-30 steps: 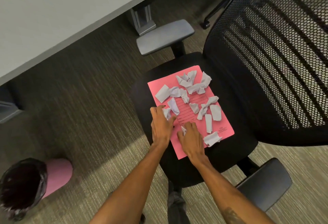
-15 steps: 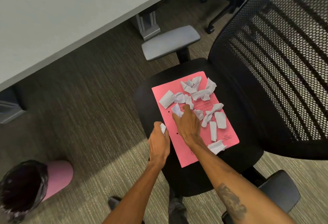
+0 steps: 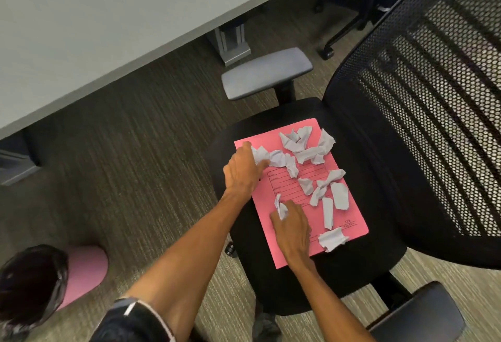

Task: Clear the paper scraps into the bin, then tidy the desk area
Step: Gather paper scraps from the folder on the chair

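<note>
Several crumpled white paper scraps lie on a pink folder on the black seat of an office chair. My left hand is at the folder's upper left corner, fingers closed on a scrap. At the folder's lower middle, my right hand pinches a small crumpled scrap. A pink bin with a black liner stands on the carpet at the lower left.
A grey desk fills the upper left, with its metal leg behind the chair's grey armrest. The mesh chair back rises on the right. A second armrest is at the lower right. Another chair's base stands behind.
My left hand moved up from the folder's left edge to its upper left corner and closed on a scrap. My right hand drew back toward the lower part holding a scrap.
</note>
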A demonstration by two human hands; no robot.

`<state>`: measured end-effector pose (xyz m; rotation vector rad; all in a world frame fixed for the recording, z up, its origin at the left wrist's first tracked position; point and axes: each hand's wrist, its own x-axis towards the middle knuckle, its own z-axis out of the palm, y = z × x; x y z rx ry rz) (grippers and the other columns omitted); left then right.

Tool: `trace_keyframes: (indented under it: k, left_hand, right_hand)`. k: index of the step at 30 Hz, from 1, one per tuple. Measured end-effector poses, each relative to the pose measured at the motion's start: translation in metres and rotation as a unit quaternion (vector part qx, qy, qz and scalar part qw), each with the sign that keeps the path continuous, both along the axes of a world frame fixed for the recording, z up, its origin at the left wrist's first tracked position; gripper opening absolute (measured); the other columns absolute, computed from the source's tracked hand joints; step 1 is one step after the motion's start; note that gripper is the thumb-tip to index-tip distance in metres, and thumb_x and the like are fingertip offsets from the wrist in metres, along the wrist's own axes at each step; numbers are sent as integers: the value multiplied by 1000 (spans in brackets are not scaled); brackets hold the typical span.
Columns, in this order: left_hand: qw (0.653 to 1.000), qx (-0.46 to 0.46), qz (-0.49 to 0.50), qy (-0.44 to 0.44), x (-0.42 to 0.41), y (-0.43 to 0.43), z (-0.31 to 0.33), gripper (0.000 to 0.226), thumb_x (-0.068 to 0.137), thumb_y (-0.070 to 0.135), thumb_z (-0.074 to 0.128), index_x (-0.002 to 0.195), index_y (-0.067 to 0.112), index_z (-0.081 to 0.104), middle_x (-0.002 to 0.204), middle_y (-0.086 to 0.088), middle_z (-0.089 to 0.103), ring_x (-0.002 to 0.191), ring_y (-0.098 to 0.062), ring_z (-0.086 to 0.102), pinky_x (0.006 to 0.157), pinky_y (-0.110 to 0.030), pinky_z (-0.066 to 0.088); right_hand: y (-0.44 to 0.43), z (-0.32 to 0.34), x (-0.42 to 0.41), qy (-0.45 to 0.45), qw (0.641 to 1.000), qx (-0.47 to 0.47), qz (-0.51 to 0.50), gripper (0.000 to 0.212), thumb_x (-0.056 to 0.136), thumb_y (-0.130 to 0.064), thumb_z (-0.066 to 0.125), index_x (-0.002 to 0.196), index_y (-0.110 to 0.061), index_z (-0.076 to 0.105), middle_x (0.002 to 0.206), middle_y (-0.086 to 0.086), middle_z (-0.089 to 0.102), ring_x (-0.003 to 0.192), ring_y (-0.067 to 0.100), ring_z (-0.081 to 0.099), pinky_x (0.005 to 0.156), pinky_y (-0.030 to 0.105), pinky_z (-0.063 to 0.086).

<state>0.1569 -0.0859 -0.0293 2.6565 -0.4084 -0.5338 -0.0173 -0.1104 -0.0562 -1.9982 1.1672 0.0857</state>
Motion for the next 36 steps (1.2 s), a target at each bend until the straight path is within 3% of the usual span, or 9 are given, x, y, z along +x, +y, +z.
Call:
trace_keyframes:
  k: [4, 8, 11, 15, 19, 23, 25, 29, 36]
  left_hand:
    - [998, 52, -40, -9, 0, -13, -6, 36, 93, 37, 63, 118, 13, 56, 115, -8, 62, 103, -29, 64, 77, -41, 48]
    - [1000, 15, 10, 7, -8, -1, -5, 32, 96, 40, 56, 108, 11, 61, 106, -6, 64, 92, -27, 65, 69, -39, 45]
    - [987, -66, 121, 77, -19, 18, -6, 33, 91, 43, 57, 101, 13, 65, 91, -2, 63, 79, -22, 60, 65, -33, 40]
    - [943, -166, 232, 173, -27, 48, -9, 33, 92, 42, 59, 95, 11, 69, 88, -3, 66, 76, -18, 58, 62, -28, 38]
    - [874, -246, 337, 248, -29, 94, -13, 23, 90, 33, 65, 86, 11, 71, 81, -5, 67, 80, -22, 61, 69, -29, 42]
    - [821, -297, 398, 282, -22, 168, -10, 20, 88, 27, 68, 70, 20, 68, 66, 3, 67, 66, -18, 59, 67, -29, 44]
    - [797, -310, 421, 302, -17, 203, -6, 17, 88, 29, 70, 75, 18, 69, 71, -2, 68, 63, -18, 58, 61, -26, 45]
    - [745, -328, 480, 326, -5, 284, 5, 16, 88, 26, 70, 80, 13, 67, 61, -3, 61, 35, -9, 51, 34, -13, 32]
    - [691, -353, 555, 299, 7, 436, 18, 13, 92, 19, 66, 96, 7, 66, 69, -6, 60, 50, -15, 54, 42, -20, 41]
  right_hand:
    - [4, 0, -21, -42, 995, 59, -71, 12, 89, -25, 70, 89, -24, 58, 77, -8, 59, 71, 9, 57, 58, 20, 40]
    - [6, 6, -26, -66, 977, 139, -149, 17, 88, -21, 70, 96, -30, 58, 84, -5, 64, 77, 19, 63, 63, 31, 55]
    - [15, 15, -21, -112, 959, 191, -179, 20, 88, -14, 66, 90, -33, 63, 80, -3, 66, 70, 12, 61, 56, 16, 50]
    - [38, 29, 1, -150, 934, 262, -193, 34, 90, -11, 64, 97, -44, 66, 96, -18, 65, 87, 7, 64, 65, 17, 53]
    - [71, 34, 25, -159, 919, 305, -191, 40, 90, -7, 61, 122, -30, 66, 109, -5, 67, 97, 15, 67, 72, 26, 58]
    - [130, 38, 49, -135, 929, 309, -153, 41, 91, -7, 60, 122, -32, 67, 107, -5, 70, 88, 13, 68, 80, 35, 60]
    - [160, 40, 59, -126, 929, 318, -140, 39, 91, -8, 60, 121, -33, 66, 107, -6, 69, 84, 10, 66, 77, 31, 58]
    - [229, 43, 80, -102, 933, 333, -89, 37, 91, -9, 60, 120, -31, 66, 104, 0, 71, 78, 14, 63, 71, 31, 54]
    - [354, 50, 119, -56, 928, 368, -13, 34, 88, -3, 61, 111, -26, 70, 89, -1, 72, 70, 11, 62, 56, 23, 49]
